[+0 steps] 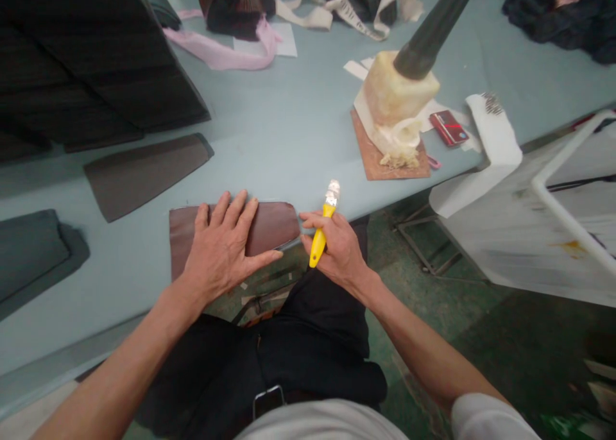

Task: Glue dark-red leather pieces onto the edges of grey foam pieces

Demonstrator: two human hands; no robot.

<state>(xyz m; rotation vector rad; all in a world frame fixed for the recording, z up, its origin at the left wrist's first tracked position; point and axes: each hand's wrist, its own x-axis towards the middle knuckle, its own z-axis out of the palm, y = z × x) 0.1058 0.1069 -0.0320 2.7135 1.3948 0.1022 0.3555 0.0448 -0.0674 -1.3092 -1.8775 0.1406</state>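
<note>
My left hand point(224, 241) lies flat with spread fingers on a brown leather-like panel point(274, 225) at the table's front edge. The panel tapers toward a rounded right end. Beside that end, my right hand point(339, 244) is closed around a yellow-handled brush point(319, 238), whose whitish, coated bristles point away from me. The right fingertips are close to the panel's tip; whether they touch it I cannot tell. Farther back to the left lies another tapered brown panel point(149, 174).
A glue-crusted yellowish block-shaped container point(399, 90) with a dark handle-like shaft stands on a brown board point(368, 161). Near it lie a small red box point(449, 128) and a curved white piece point(495, 138). Dark stacked panels point(86, 61) rise at left. Pink cloth point(221, 52) lies behind.
</note>
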